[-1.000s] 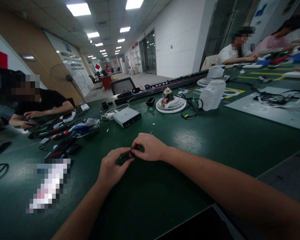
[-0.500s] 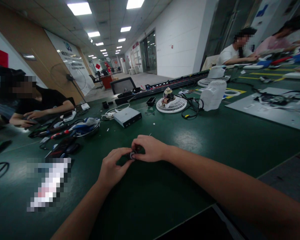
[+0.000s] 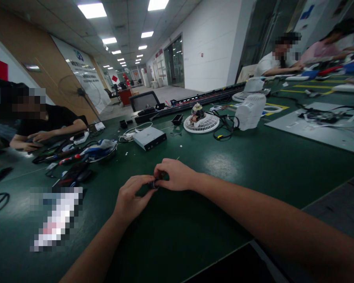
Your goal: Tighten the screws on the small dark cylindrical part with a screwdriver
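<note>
Your desk (image 3: 171, 228) is dark green and faintly glossy. Across it from you lie a grey metal box (image 3: 149, 137), a small black tray (image 3: 177, 119), a white round grille (image 3: 207, 124), a looped black cable with a yellow tag (image 3: 220, 136) and a white housing (image 3: 250, 112). A pale panel (image 3: 327, 137) lies to your right; to your left, a blue-and-white bundle (image 3: 102, 149) and a pixelated pale item (image 3: 59, 218).

Around the disc drive (image 3: 149, 137) on the table (image 3: 188, 228), a cable bundle (image 3: 129, 136) lies just left, a tool (image 3: 69, 159) farther left, a box (image 3: 176, 122) behind and right, a fan grille (image 3: 209, 125), a housing (image 3: 250, 112) and a flat panel (image 3: 327, 135) successively farther right, with a small part (image 3: 153, 184) held in front between the left hand (image 3: 131, 198) and the right hand (image 3: 175, 175).
</note>
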A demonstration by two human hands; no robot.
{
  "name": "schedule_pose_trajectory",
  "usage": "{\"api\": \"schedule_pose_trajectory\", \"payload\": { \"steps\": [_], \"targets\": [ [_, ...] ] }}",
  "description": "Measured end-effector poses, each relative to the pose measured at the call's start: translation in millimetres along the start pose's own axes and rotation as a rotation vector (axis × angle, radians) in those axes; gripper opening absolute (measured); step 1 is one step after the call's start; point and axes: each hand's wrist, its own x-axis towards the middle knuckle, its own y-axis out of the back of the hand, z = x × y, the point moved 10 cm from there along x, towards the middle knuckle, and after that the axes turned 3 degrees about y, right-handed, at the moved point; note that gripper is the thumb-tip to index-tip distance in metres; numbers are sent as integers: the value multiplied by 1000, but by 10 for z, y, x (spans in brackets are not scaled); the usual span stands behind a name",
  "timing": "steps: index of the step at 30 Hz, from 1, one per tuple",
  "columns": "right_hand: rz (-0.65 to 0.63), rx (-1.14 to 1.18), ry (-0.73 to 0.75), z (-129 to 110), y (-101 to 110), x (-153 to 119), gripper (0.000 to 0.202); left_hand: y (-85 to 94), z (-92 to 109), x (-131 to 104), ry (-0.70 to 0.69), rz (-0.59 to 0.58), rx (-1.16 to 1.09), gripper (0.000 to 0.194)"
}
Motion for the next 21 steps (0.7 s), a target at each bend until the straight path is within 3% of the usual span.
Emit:
{"api": "schedule_pose_trajectory", "payload": {
  "steps": [4, 10, 15, 18, 21],
  "targets": [
    [31, -52, 42, -59, 29, 4, 19, 10, -56, 10, 85, 40, 1, 26],
    [295, -133, -34, 13, 287, -44, 16, 49, -312, -37, 282, 145, 17, 30],
    [415, -50, 39, -43, 435, -102, 17, 28, -563, -104, 444, 145, 8, 38],
    [474, 93, -27, 49, 460, -117, 20, 14, -642, -121, 507, 142, -18, 40],
    [543, 414, -165, 287, 376, -120, 32, -13, -664, -122, 539, 117, -44, 41]
  ]
}}
